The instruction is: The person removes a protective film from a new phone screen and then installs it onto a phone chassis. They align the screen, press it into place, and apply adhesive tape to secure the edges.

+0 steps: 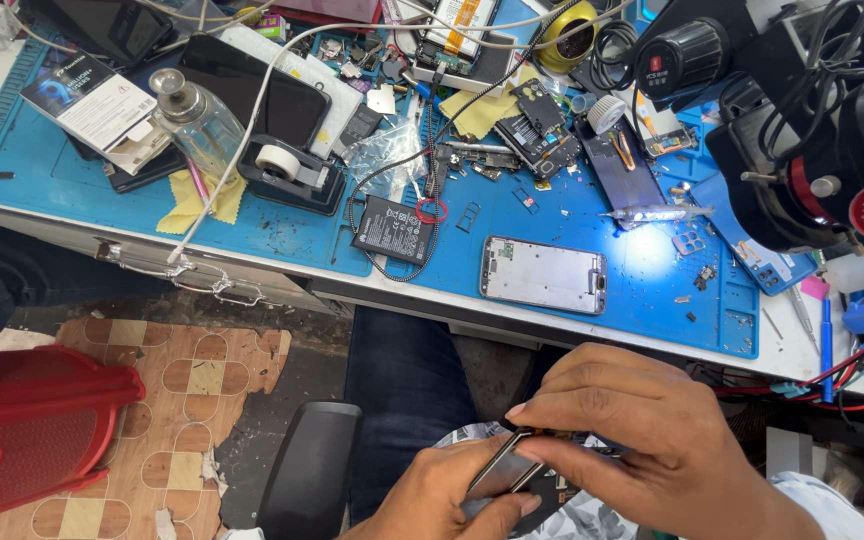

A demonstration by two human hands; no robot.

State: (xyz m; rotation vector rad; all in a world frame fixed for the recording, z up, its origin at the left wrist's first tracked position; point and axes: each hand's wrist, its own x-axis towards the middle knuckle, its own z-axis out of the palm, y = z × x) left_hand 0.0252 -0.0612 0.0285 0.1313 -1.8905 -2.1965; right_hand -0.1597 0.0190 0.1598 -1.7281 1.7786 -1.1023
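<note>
Two bare hands work low over the person's lap, below the edge of a cluttered blue surface (72,170). The left hand (442,495) and right hand (632,440) both close their grip on a small dark phone part (527,480). A phone frame (542,274) lies on the surface above.

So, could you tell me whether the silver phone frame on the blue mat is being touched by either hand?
No, the silver phone frame lies alone on the blue mat, while both hands work below the bench.
</note>
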